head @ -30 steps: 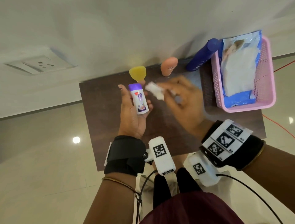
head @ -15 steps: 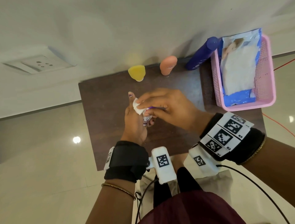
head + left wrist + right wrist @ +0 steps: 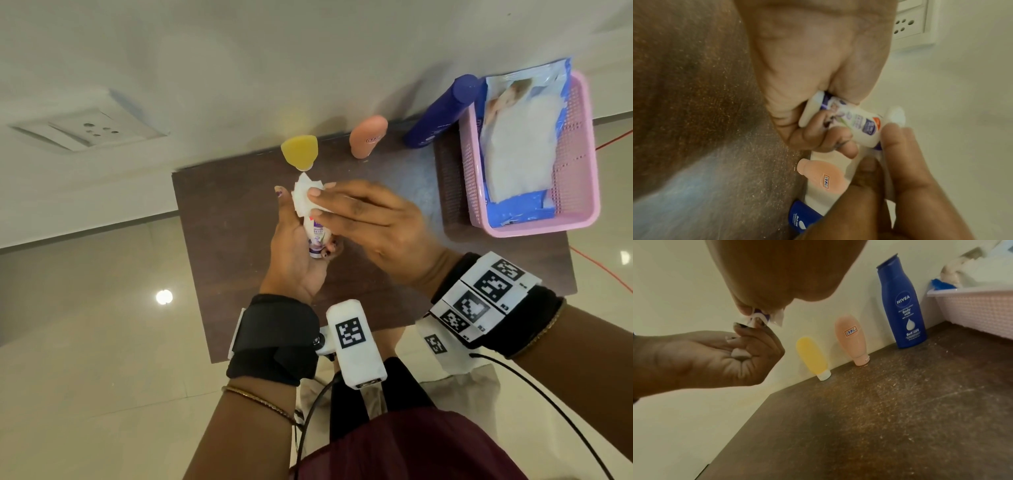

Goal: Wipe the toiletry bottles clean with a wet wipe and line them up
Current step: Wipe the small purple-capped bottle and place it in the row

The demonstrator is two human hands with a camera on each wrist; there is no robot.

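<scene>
My left hand (image 3: 294, 246) grips a small white bottle (image 3: 317, 236) with a purple cap above the middle of the brown table (image 3: 239, 274). My right hand (image 3: 359, 219) pinches a white wet wipe (image 3: 305, 198) over the bottle's cap end. In the left wrist view the small white bottle (image 3: 849, 123) lies in my curled left fingers, and right fingers (image 3: 898, 146) cover its top. A yellow tube (image 3: 299, 150), a peach tube (image 3: 368, 137) and a tall blue lotion bottle (image 3: 442, 113) stand in a row along the wall.
A pink basket (image 3: 579, 219) at the table's back right holds a blue pack of wipes (image 3: 520, 150). A white wall socket (image 3: 92, 130) sits left of the table. Pale floor tiles surround the table. A red cable (image 3: 596, 263) runs on the floor at right.
A second ago my right hand held the wipe beside the purple cap. It then closed over the bottle's top and is now rubbing the cap end with the wipe.
</scene>
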